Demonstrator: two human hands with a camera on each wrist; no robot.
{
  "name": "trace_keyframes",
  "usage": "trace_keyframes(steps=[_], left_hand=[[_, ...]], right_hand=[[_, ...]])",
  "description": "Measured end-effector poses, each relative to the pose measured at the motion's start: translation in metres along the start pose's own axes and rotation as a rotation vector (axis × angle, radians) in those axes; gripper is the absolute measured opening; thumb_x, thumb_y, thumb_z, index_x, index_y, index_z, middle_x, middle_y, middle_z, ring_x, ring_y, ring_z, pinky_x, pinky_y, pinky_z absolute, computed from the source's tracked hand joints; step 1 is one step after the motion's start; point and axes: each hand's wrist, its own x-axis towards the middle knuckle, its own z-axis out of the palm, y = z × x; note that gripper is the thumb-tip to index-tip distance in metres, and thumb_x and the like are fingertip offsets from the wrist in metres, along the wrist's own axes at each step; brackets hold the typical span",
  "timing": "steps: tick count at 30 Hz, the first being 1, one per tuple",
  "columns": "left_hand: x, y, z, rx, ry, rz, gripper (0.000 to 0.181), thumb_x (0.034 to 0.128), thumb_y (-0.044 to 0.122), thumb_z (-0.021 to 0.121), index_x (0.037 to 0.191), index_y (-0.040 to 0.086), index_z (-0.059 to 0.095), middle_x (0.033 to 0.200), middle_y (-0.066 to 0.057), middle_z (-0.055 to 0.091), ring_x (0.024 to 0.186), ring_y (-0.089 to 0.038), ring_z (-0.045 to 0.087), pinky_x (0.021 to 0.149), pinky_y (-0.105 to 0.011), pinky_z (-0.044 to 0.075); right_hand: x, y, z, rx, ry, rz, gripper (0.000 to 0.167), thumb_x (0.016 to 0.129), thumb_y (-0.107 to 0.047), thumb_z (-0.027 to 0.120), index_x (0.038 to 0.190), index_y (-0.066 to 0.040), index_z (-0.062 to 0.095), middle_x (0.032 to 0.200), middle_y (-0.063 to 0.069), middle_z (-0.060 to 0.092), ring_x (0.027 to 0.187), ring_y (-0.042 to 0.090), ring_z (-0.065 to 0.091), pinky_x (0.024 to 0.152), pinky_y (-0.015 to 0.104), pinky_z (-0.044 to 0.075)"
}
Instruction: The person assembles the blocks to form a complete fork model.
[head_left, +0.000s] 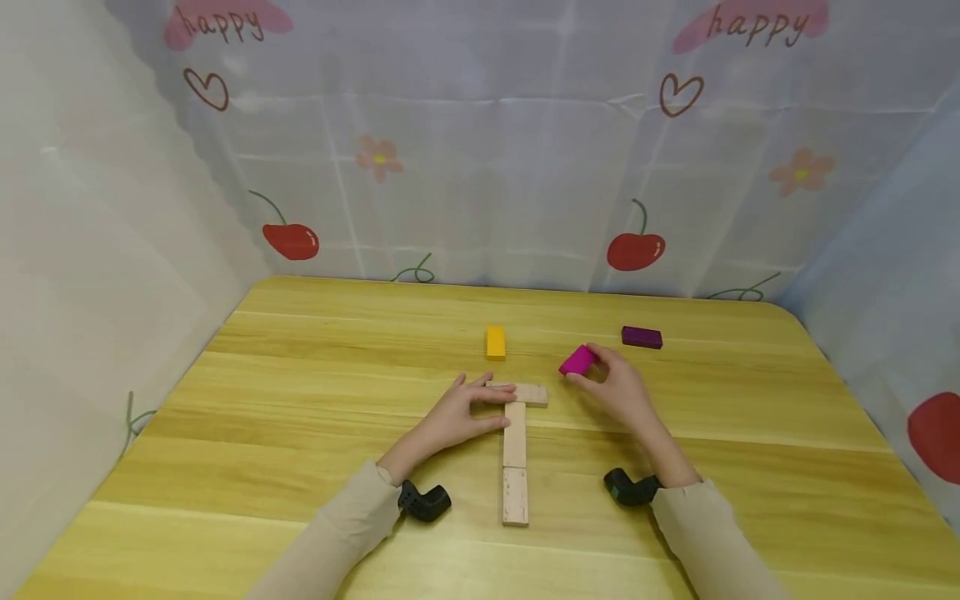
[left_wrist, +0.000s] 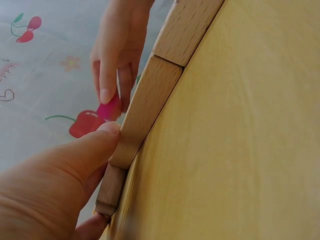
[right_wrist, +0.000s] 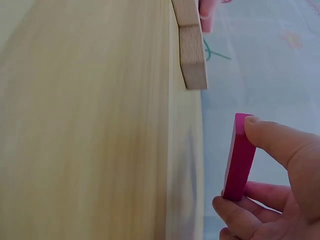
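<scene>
Plain wooden blocks form a T on the table: a crossbar block (head_left: 534,395) at the far end, and a stem made of an upper block (head_left: 515,442) and a lower block (head_left: 515,497). My left hand (head_left: 453,412) rests at the junction, fingers spread over the crossbar's left part and thumb against the upper stem block. Between thumb and fingers, my right hand (head_left: 618,387) pinches a magenta block (right_wrist: 241,157) by its ends. That block is held tilted, to the right of the crossbar and apart from it.
Beyond the crossbar lies a yellow block (head_left: 496,343). A dark purple block (head_left: 642,337) lies farther right, past my right hand. Black wrist devices (head_left: 424,502) sit at both cuffs. A printed curtain (head_left: 480,183) hangs behind the table's back edge.
</scene>
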Motion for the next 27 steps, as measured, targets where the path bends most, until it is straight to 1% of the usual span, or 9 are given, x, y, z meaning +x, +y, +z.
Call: trace_keyframes(steps=[5,9,18,21,27], left_hand=[[0.000,0.000,0.001,-0.001,0.002,-0.003,0.036,0.0855,0.023,0.070,0.120,0.011,0.066,0.129,0.002,0.055,0.134,-0.026,0.027,0.108,-0.052,-0.002],[0.000,-0.001,0.001,0.003,0.003,-0.005,0.036,0.0854,0.022,0.071,0.119,0.011,0.066,0.128,0.003,0.056,0.134,-0.026,0.028,0.108,-0.053,-0.002],[0.000,0.002,0.001,0.003,0.005,0.004,0.036,0.0850,0.020,0.071,0.119,0.009,0.066,0.128,0.001,0.056,0.134,-0.029,0.028,0.107,-0.054,-0.001],[0.001,0.003,0.000,-0.001,0.003,0.005,0.036,0.0851,0.021,0.071,0.119,0.008,0.066,0.128,0.000,0.056,0.134,-0.029,0.029,0.107,-0.054,-0.001],[0.001,0.002,0.001,0.003,0.005,0.000,0.036,0.0850,0.021,0.071,0.119,0.009,0.066,0.128,0.001,0.056,0.134,-0.028,0.029,0.107,-0.054,-0.002]], right_hand=[[0.007,-0.006,0.016,-0.043,-0.033,-0.012,0.063,0.085,-0.021,0.071,0.133,0.010,0.044,0.131,0.029,0.045,0.121,0.042,0.042,0.100,0.051,0.033],[0.010,-0.007,0.024,-0.047,-0.060,-0.020,0.062,0.085,-0.021,0.071,0.133,0.008,0.045,0.131,0.028,0.046,0.122,0.042,0.041,0.101,0.051,0.031],[0.009,-0.005,0.030,-0.084,-0.050,-0.079,0.062,0.084,-0.016,0.072,0.134,0.009,0.043,0.131,0.028,0.045,0.121,0.041,0.041,0.100,0.051,0.033],[0.008,-0.004,0.030,-0.078,-0.055,-0.091,0.061,0.087,-0.016,0.069,0.135,0.009,0.041,0.133,0.029,0.043,0.123,0.042,0.039,0.101,0.051,0.031],[0.007,-0.005,0.030,-0.056,-0.066,-0.107,0.050,0.095,-0.010,0.056,0.136,0.012,0.039,0.135,0.031,0.039,0.124,0.043,0.037,0.101,0.051,0.031]])
